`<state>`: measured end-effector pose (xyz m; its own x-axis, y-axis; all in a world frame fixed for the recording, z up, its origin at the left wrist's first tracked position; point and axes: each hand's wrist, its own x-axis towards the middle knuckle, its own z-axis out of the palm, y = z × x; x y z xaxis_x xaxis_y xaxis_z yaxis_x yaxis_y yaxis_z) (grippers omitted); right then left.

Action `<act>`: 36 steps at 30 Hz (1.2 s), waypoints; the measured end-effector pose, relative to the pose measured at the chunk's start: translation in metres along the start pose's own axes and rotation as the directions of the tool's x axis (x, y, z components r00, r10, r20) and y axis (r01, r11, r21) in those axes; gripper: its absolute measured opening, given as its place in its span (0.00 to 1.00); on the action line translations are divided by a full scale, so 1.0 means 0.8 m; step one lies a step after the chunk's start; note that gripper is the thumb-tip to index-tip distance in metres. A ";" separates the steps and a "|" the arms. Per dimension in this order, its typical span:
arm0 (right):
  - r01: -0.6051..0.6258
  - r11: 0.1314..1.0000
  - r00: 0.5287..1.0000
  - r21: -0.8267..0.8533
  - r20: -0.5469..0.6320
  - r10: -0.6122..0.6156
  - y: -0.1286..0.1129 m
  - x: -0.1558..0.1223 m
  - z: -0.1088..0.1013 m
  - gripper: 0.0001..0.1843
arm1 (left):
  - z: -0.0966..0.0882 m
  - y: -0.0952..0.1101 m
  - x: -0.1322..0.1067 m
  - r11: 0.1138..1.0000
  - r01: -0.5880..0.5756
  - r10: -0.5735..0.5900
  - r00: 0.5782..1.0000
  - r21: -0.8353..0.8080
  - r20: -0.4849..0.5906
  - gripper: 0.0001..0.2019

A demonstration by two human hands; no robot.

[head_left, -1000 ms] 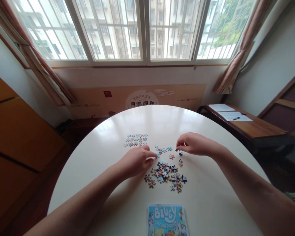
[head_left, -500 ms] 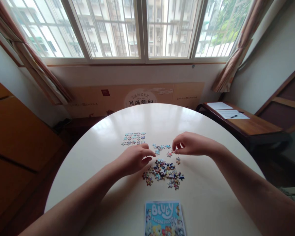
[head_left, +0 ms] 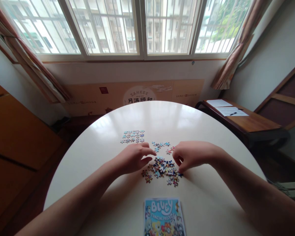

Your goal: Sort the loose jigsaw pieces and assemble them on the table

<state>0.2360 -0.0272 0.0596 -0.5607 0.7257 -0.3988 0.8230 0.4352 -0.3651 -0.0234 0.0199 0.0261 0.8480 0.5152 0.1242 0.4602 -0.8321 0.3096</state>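
Nearest: picture card [head_left: 164, 216], blue, lettered "BLUEY FANZINE PROJECT", flat on the round white tabletop [head_left: 93, 164], lower end cut off by the frame.

Beyond it, heap of jigsaw pieces [head_left: 162, 167], mid-tabletop, overlapping, a few strays at its near side.

Right hand [head_left: 195, 154]: fingers curled downward, tips at the heap's right edge; cannot tell whether a piece is pinched. Left hand [head_left: 134, 159]: low, left of the heap; thumb and forefinger spread apart, nothing seen between them, forefinger tip near the heap's far left edge.

Just past the heap, small cluster of light-blue pieces [head_left: 160, 144]; pink pieces [head_left: 170, 150] beside the right knuckles. Farther, left of these, pieces in neat rows [head_left: 132, 136], spaced apart.

Behind the tabletop: printed tan carton panel [head_left: 88, 98]; at right, wooden side table [head_left: 260, 123] with papers [head_left: 226, 110] and pen [head_left: 233, 113]. Farthest: barred window [head_left: 142, 29], curtains [head_left: 232, 65] tied at both sides.
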 end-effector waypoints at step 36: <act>0.120 0.993 0.987 -0.003 -0.110 -0.120 -0.010 0.001 0.007 0.08 | 0.013 0.055 -0.001 0.960 -0.263 0.251 0.960 0.092 0.120 0.21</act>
<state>0.2285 -0.0331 0.0577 -0.6416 0.7225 -0.2576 0.7500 0.5205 -0.4082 -0.0009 -0.0193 0.0296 0.9616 0.2612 0.0838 0.2435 -0.9535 0.1777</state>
